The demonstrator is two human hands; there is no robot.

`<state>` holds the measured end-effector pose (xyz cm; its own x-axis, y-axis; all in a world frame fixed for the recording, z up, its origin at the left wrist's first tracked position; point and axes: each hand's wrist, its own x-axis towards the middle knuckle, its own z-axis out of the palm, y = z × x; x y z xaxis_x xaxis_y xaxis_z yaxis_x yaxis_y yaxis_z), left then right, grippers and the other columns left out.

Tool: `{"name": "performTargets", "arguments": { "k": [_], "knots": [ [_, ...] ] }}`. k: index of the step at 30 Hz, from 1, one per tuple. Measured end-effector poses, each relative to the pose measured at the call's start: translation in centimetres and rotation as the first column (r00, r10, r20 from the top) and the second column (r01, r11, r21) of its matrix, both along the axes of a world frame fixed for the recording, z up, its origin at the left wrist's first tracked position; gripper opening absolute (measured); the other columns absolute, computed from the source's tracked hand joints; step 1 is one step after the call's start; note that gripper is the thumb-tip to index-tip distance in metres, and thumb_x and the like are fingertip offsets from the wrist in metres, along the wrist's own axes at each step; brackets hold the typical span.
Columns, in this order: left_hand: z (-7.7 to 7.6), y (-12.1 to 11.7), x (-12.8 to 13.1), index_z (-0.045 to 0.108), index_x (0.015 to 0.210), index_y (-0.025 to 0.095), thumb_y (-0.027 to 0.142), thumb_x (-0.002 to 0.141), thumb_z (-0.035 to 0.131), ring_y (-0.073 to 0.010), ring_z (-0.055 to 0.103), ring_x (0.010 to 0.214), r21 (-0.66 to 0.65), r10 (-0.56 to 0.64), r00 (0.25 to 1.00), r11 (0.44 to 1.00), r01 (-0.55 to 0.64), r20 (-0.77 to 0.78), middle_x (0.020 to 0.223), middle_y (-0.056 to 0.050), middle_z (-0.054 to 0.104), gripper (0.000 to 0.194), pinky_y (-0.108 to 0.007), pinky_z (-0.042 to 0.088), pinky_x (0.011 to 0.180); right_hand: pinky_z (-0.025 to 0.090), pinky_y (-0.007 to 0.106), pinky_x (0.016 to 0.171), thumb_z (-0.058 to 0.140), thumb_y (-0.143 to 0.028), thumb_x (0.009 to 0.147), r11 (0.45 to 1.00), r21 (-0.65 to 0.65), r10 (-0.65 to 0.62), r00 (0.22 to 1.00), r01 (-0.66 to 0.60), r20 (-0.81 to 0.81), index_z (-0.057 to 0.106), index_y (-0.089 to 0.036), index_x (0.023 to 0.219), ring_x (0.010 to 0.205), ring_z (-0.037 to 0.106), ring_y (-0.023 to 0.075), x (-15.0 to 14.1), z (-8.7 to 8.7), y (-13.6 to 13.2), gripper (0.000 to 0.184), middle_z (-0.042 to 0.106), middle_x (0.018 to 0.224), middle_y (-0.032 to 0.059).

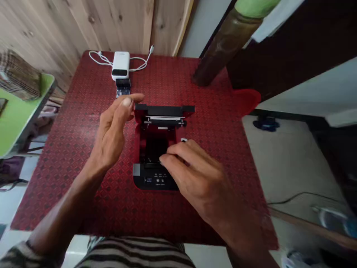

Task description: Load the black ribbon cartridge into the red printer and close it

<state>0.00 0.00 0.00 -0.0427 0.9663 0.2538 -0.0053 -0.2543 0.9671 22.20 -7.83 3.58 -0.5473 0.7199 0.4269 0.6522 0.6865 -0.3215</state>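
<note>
A small red and black printer (160,178) sits mid-table with its lid (164,110) raised, showing a roller under the lid and a dark inner compartment (156,147). My left hand (113,130) is at the lid's left corner, its index finger stretched out beside the edge; it seems to hold nothing. Over the compartment's front right side, my right hand (196,173) has thumb and fingertips closed together, close to the inner front edge. Whatever lies between those fingertips is too small or hidden to make out. A small white round piece (184,140) shows partly behind the right hand.
Near the table's far edge lies a white power bank (121,65) with a white cable (142,63) and a dark strap (123,87). A brown post (223,44) stands at the back right. A red chair or stool (247,100) borders the right side; a green table (22,115) is left.
</note>
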Motion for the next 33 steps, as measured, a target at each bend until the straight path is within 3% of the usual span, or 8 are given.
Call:
{"name": "performTargets", "arguments": {
  "k": [4, 8, 12, 15, 18, 22, 25, 33],
  "knots": [
    [0.4, 0.3, 1.4, 0.091, 0.103, 0.029, 0.064, 0.114, 0.064, -0.0236, 0.074, 0.099, -0.086, 0.037, 0.997, 0.996, -0.031, 0.065, 0.108, -0.005, 0.084, 0.047, -0.037, 0.056, 0.095, 0.064, 0.037, 0.079, 0.063, 0.001, 0.109, 0.997, 0.077, -0.021, 0.999, 0.023, -0.027, 0.082, -0.008, 0.107, 0.088, 0.075, 0.0221, 0.1, -1.0, -1.6, 0.021, 0.084, 0.109, 0.0139],
    [1.0, 0.1, 2.1, 0.083, 0.082, 0.023, 0.054, 0.109, 0.075, -0.0182, 0.067, 0.084, -0.150, 0.054, 0.989, 0.988, -0.033, 0.137, 0.088, -0.003, 0.076, 0.041, -0.032, 0.054, 0.085, 0.062, 0.036, 0.071, 0.064, 0.000, 0.109, 0.984, 0.166, -0.063, 0.997, 0.068, -0.039, 0.081, -0.006, 0.108, 0.079, 0.071, 0.0205, -0.4, -1.9, -2.7, 0.019, 0.084, 0.101, 0.0138],
    [1.3, -1.3, 2.1, 0.080, 0.080, 0.024, 0.039, 0.100, 0.083, -0.0213, 0.071, 0.108, -0.206, 0.071, 0.986, 0.978, -0.040, 0.147, 0.096, -0.003, 0.077, 0.025, -0.032, 0.055, 0.098, 0.062, 0.035, 0.070, 0.060, -0.001, 0.111, 0.978, 0.190, -0.078, 0.995, 0.089, -0.064, 0.081, -0.006, 0.111, 0.079, 0.071, 0.0207, -0.9, -2.5, -3.5, 0.022, 0.084, 0.098, 0.0129],
    [0.8, -3.1, 2.0, 0.085, 0.096, 0.026, 0.035, 0.095, 0.082, -0.0295, 0.065, 0.141, -0.258, 0.105, 0.985, 0.964, -0.067, 0.139, 0.116, -0.006, 0.080, 0.010, -0.041, 0.050, 0.121, 0.064, 0.036, 0.075, 0.059, -0.002, 0.111, 0.973, 0.205, -0.095, 0.994, 0.105, -0.057, 0.081, -0.006, 0.113, 0.083, 0.074, 0.0219, -1.0, -2.8, -4.1, 0.023, 0.085, 0.100, 0.0133],
    [-0.1, -5.2, 1.9, 0.079, 0.132, 0.031, 0.032, 0.088, 0.085, -0.0355, 0.056, 0.157, -0.369, 0.121, 0.975, 0.928, -0.046, 0.184, 0.149, -0.006, 0.074, 0.044, -0.054, 0.042, 0.134, 0.064, 0.038, 0.081, 0.058, -0.002, 0.112, 0.968, 0.212, -0.133, 0.991, 0.136, -0.029, 0.081, -0.007, 0.117, 0.091, 0.075, 0.0237, -0.9, -3.1, -4.7, 0.023, 0.086, 0.105, 0.0144],
    [-1.0, -7.7, 1.9, 0.068, 0.149, 0.035, 0.031, 0.083, 0.086, -0.0393, 0.041, 0.172, -0.520, 0.152, 0.959, 0.854, -0.007, 0.237, 0.178, -0.004, 0.054, 0.069, -0.064, 0.030, 0.141, 0.062, 0.044, 0.100, 0.067, -0.004, 0.109, 0.943, 0.250, -0.216, 0.976, 0.218, -0.034, 0.079, -0.015, 0.121, 0.121, 0.076, 0.0294, -0.9, -3.6, -5.2, 0.021, 0.087, 0.129, 0.0159],
    [-1.2, -8.7, 1.9, 0.066, 0.154, 0.031, 0.033, 0.086, 0.086, -0.0396, 0.042, 0.171, -0.557, 0.102, 0.957, 0.828, 0.070, 0.272, 0.178, -0.007, 0.055, 0.071, -0.064, 0.032, 0.141, 0.058, 0.047, 0.115, 0.072, -0.002, 0.105, 0.960, 0.161, -0.221, 0.972, 0.230, -0.073, 0.077, -0.017, 0.118, 0.138, 0.075, 0.0308, -0.9, -3.9, -5.1, 0.021, 0.084, 0.141, 0.0171],
    [-1.7, -9.4, 1.4, 0.068, 0.157, 0.029, 0.036, 0.093, 0.090, -0.0360, 0.056, 0.162, -0.525, 0.053, 0.954, 0.843, 0.117, 0.296, 0.168, -0.006, 0.067, 0.068, -0.054, 0.043, 0.137, 0.056, 0.047, 0.121, 0.069, -0.003, 0.107, 0.978, 0.054, -0.197, 0.976, 0.202, -0.093, 0.074, -0.017, 0.121, 0.136, 0.079, 0.0286, -0.7, -4.0, -4.8, 0.021, 0.087, 0.138, 0.0128]
  ]
}}
